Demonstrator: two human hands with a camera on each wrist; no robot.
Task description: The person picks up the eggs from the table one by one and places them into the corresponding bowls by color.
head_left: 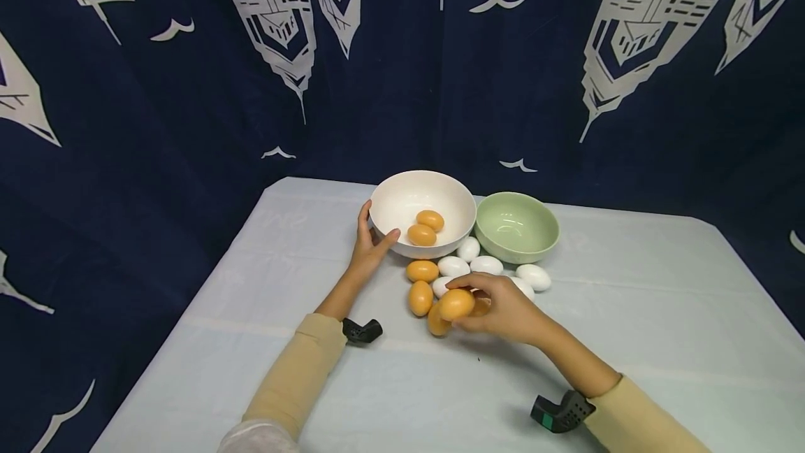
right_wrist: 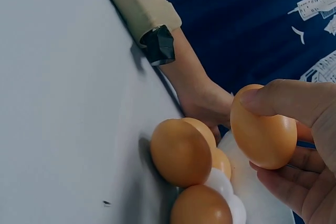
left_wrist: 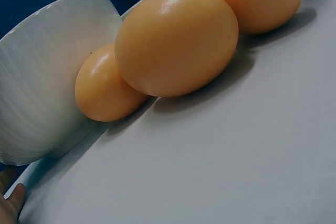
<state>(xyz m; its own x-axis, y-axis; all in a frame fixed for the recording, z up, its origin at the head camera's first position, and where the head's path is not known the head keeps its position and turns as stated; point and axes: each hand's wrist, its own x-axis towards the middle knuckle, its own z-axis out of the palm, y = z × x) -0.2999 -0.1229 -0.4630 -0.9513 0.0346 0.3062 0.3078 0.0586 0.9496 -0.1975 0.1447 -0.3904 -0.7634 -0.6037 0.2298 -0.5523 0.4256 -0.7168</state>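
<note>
My right hand point(head_left: 512, 306) pinches a brown egg point(head_left: 457, 305) between thumb and fingers, raised over the other eggs; in the right wrist view the thumb lies across this egg point(right_wrist: 265, 135). My left hand point(head_left: 367, 254) holds the left side of a white bowl point(head_left: 399, 194), thumb toward the front and fingers around the outer wall. Two brown eggs point(head_left: 422, 235) lie inside that bowl. In front of it, several brown eggs point(head_left: 420, 298) sit on the table, partly hidden by my right hand. Several white eggs point(head_left: 486, 265) are grouped beside them.
A light green bowl point(head_left: 516, 222) with nothing in it stands right of the white bowl, close against it. A pale cloth covers the table point(head_left: 660, 313). Behind hangs a dark blue curtain point(head_left: 402, 110) with a white city print.
</note>
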